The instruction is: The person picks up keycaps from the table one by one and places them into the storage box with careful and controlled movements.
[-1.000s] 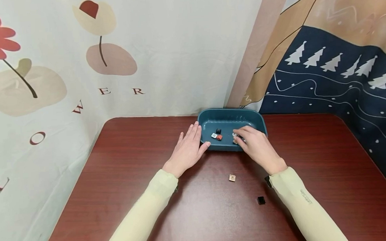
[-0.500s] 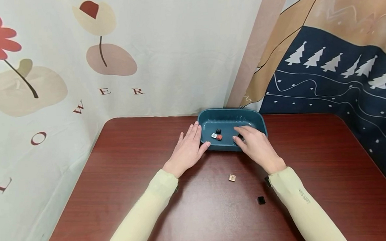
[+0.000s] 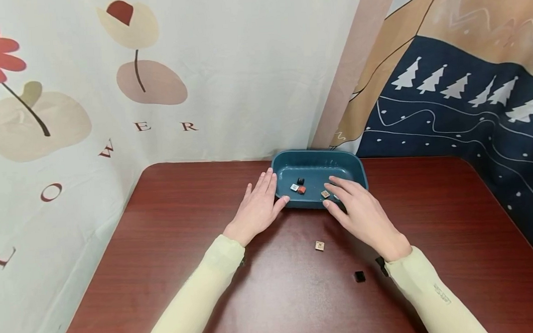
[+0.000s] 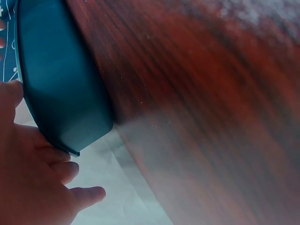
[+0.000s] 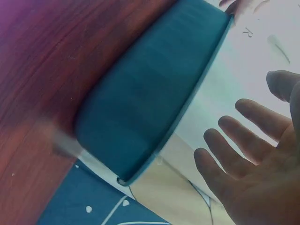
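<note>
A dark teal plastic tub (image 3: 318,157) stands at the table's far edge. My left hand (image 3: 256,208) lies at its left end, fairly straight fingers on the rim and thumb at the near corner. Over the tub's right near side is my right hand (image 3: 365,214), fingers spread and holding nothing. Small square pieces like keycaps lie inside: a black one (image 3: 301,181), a white one (image 3: 294,187), a red one (image 3: 301,190) and a beige one (image 3: 325,194) by the right fingertips. Another pale piece is partly hidden under that hand.
On the reddish-brown wooden table (image 3: 170,232), a beige square piece (image 3: 320,245) and a black one (image 3: 359,277) lie in front of the tub. A printed white curtain (image 3: 240,87) and a dark blue one (image 3: 426,113) hang behind the table.
My right hand has let go of small pieces inside the tub, spread its fingers and shifted slightly right, uncovering the beige piece. The left hand keeps its place.
</note>
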A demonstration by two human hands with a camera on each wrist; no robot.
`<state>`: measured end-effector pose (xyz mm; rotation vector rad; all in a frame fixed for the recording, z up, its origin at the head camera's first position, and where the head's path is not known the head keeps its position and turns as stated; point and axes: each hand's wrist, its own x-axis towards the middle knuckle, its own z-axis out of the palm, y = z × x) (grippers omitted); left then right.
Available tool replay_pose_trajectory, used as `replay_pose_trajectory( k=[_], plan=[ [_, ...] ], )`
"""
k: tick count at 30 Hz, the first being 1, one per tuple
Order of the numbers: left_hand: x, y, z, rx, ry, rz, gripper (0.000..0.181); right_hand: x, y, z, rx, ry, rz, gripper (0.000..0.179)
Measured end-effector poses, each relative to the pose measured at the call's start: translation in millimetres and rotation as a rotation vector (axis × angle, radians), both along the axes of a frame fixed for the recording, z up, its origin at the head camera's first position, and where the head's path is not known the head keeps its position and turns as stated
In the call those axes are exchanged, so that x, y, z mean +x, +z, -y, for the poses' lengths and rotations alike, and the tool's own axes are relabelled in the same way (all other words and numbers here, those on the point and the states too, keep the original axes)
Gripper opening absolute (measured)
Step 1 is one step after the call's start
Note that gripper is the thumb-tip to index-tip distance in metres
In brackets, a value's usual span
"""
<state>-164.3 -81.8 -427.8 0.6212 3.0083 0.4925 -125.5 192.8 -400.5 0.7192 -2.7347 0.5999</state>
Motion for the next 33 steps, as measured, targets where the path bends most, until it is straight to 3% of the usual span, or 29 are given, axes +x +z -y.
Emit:
replay_pose_trajectory(
  k=[15,24,33],
  plan=[
    [-1.4,-1.2,-1.0,0.005,0.005,0.006,0.078,39.7,-2.6,-22.1,0.098,0.002,0.007,0.057],
    [-0.1,-0.7,-1.0,0.004,0.009,0.007,0.078,58.9,-10.0,-34.0,0.138,0.009,0.104,0.062],
    [0.5,-1.8,-0.3,0.007,0.010,0.013,0.078,78.6,-21.3,-41.2,0.151,0.088,0.169,0.062]
  ],
)
